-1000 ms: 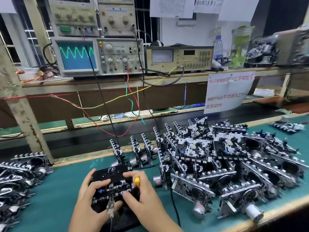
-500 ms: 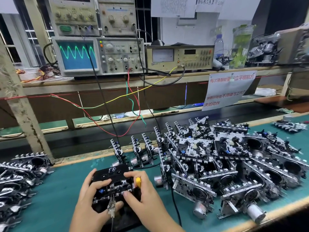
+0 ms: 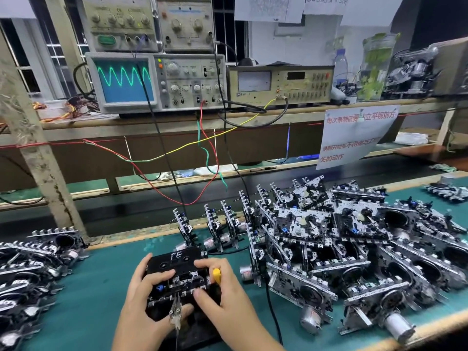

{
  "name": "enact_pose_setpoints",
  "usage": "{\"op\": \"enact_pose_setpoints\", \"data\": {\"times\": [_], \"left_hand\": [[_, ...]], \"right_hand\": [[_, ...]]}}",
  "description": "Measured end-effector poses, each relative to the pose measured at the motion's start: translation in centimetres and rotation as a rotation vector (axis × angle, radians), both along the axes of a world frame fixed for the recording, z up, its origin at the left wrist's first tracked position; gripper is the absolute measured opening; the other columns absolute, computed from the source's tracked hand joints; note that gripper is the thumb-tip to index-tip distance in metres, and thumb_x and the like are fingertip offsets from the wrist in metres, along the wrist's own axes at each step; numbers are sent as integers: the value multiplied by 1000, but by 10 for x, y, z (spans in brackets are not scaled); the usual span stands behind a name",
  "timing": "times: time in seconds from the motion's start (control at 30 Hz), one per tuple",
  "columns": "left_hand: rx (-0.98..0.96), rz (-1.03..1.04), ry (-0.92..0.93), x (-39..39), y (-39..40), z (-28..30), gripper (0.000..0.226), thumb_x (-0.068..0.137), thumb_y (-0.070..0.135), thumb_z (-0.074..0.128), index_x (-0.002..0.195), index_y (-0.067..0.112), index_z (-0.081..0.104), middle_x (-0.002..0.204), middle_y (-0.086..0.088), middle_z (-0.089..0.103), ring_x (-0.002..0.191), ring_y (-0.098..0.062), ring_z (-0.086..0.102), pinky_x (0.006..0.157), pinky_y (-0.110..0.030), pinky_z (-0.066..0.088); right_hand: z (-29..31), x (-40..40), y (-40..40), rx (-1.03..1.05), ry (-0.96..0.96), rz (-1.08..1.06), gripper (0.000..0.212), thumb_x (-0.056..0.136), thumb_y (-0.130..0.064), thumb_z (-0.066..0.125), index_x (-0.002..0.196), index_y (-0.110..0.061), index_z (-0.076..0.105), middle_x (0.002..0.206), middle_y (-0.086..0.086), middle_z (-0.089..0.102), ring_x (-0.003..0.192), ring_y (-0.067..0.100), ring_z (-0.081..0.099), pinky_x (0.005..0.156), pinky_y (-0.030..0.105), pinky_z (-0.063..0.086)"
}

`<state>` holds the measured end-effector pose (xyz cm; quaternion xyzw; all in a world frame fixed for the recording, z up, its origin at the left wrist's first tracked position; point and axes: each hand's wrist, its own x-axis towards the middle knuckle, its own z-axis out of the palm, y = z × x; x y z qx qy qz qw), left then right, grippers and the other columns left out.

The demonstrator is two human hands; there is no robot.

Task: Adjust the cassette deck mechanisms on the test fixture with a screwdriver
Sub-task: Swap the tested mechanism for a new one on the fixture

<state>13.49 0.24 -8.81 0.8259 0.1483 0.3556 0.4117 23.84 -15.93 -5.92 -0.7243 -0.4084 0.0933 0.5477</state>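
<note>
The left hand [image 3: 144,295] is curled around the left side of the cassette deck mechanism [image 3: 177,279], with its fingers laid on top. A yellow-handled screwdriver [image 3: 216,274] is held in the curled right hand [image 3: 220,292], whose thumb is pressed on the mechanism's front. The mechanism is black and silver, with a small blue part, and a black cassette [image 3: 176,259] marked "FE" is seated in it. It is placed on the green bench [image 3: 96,295], near the front edge. Many more mechanisms [image 3: 342,249] are piled just to the right. A green wave is shown on the oscilloscope [image 3: 154,82] on the shelf.
</note>
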Motion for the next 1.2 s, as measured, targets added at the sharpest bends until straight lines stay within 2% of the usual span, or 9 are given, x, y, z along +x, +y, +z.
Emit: {"op": "enact_pose_setpoints", "data": {"times": [0.2,0.3,0.47,0.57,0.67,0.9,1.03,1.13,1.2], "left_hand": [[3,-6,-39,-1,-2,4,68,53,30,98,107,53,66,152,32,33,132,9,44,98,-28,41],[16,-3,-32,-2,-2,6,66,50,46,93,108,56,65,153,33,31,133,12,41,100,-30,39],[21,7,8,-1,-1,4,71,53,31,98,108,57,63,155,31,29,128,22,36,98,-33,38],[25,12,19,-1,-1,4,71,52,33,97,110,56,63,155,29,30,125,23,39,96,-32,38],[21,10,11,-2,-1,3,71,51,32,97,110,54,64,154,30,31,127,22,38,98,-32,38],[8,7,7,-1,-3,6,65,49,44,91,106,58,63,154,33,29,129,27,30,102,-36,35],[19,24,-1,-2,-1,3,67,47,48,90,108,56,64,154,32,29,134,14,37,102,-38,38],[40,39,-2,-2,0,2,70,46,49,90,111,54,64,155,29,31,136,-7,47,102,-40,41],[39,39,-11,-2,0,2,71,46,49,90,112,54,64,155,30,30,137,-2,44,102,-39,40]], "right_hand": [[-16,-7,3,-19,-297,11,33,92,-45,53,111,-50,26,146,-41,22,139,-3,21,101,24,31],[-24,-8,4,113,-471,-125,31,88,-36,58,104,-37,32,159,-25,20,150,14,18,110,33,25],[-27,-3,3,215,-473,-377,5,92,-40,50,90,-37,47,144,-28,27,122,8,38,96,47,44],[-26,-3,3,258,-570,-475,33,101,-51,46,84,-30,64,131,-14,40,114,11,42,93,36,41],[-21,-2,-2,285,-633,-533,36,100,-58,46,87,-36,72,103,-8,39,93,11,41,88,21,37],[-17,-1,-9,371,-614,-500,26,102,-47,48,106,-33,70,74,-11,57,70,6,48,69,27,47],[-23,-3,-8,344,-507,-473,17,98,-28,59,111,-40,61,79,-18,65,73,-1,56,73,23,49],[-25,-2,-6,318,-438,-423,11,102,-35,48,108,-41,56,92,-18,66,85,4,62,79,27,49],[-23,-1,-4,325,-394,-390,12,101,-36,45,109,-42,53,106,-22,64,100,3,60,87,21,47]]}}
